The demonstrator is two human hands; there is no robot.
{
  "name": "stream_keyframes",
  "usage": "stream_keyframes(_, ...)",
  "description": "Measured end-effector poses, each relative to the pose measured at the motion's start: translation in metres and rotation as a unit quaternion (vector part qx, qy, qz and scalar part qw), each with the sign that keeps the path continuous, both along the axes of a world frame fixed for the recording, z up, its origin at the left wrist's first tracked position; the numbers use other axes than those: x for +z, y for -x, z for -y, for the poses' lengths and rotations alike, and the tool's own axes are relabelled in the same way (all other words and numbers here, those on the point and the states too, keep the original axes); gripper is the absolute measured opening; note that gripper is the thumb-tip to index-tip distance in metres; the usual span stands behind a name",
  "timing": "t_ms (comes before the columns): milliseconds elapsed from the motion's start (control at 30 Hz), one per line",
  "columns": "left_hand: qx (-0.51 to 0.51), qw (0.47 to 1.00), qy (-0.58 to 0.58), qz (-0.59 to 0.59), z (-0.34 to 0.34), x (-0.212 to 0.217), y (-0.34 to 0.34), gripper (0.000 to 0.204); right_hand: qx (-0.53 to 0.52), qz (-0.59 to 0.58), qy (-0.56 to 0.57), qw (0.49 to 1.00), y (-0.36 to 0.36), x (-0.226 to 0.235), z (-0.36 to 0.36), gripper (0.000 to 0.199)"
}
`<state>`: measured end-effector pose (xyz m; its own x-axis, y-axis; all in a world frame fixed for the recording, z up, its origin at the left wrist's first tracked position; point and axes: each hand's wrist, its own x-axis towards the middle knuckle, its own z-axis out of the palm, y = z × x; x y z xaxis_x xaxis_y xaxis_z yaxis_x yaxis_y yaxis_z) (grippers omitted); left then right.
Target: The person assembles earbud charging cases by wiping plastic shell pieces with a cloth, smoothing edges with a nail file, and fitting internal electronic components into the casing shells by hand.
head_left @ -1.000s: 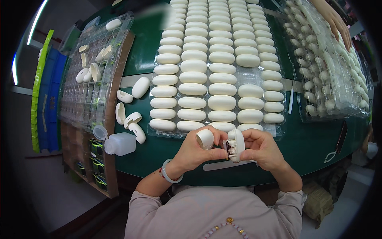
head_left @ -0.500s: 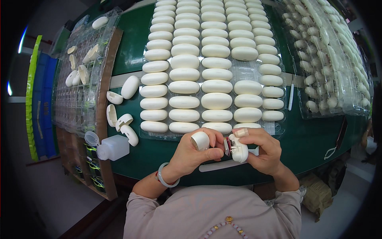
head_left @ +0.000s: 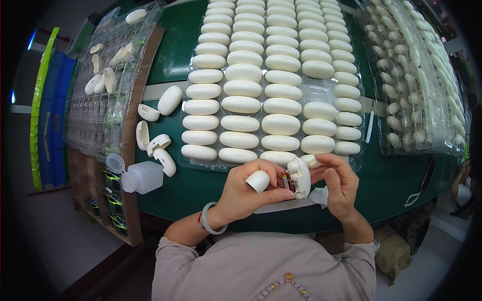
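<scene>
My left hand (head_left: 254, 188) is closed on an opened white case part (head_left: 303, 176), an oval shell with white inner pieces. A small board with red wiring (head_left: 287, 180) shows between it and my fingers. The same hand also keeps a hollow white rounded cap (head_left: 257, 181) between its fingers. To the right, my right hand (head_left: 337, 185) has its thumb and fingers apart. A pale cover wraps one fingertip, close against the case part's right side; whether it touches is unclear. Under this hand lies a crumpled white piece (head_left: 319, 195), perhaps cloth or paper.
Ahead, a clear tray (head_left: 319, 90) bears rows of white oval cases. Loose shells (head_left: 142, 135) and a translucent bottle (head_left: 144, 177) with its lid flipped up are at left. Stacked clear trays (head_left: 384, 120) stand right, beside a thin white stick (head_left: 370, 128).
My right hand has loosened from the case part, thumb and fingers now apart. The case part has turned more upright in my left hand. The whole view has shifted slightly.
</scene>
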<state>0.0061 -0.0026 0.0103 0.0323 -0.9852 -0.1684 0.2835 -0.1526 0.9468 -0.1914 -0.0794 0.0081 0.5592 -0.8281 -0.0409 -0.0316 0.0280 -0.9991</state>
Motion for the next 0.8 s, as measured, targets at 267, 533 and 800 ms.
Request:
stream_keyframes(267, 0.002, 1.0, 0.013, 0.007, 0.0007, -0.001, 0.0037, 0.023, 0.125, -0.008, -0.193, 0.973, -0.0044, 0.0042, -0.0015, 0.035)
stream_keyframes(533, 0.017, 1.0, 0.007, 0.02, 0.0008, -0.0009, 0.0055, 0.023, 0.121, 0.015, -0.129, 0.984, -0.0056, 0.004, -0.0015, 0.033)
stream_keyframes(800, 0.006, 0.992, -0.107, -0.059, 0.0019, -0.0009, 0.0025, 0.022, 0.148, 0.069, -0.355, 0.921, 0.0038, -0.0014, 0.0077, 0.028)
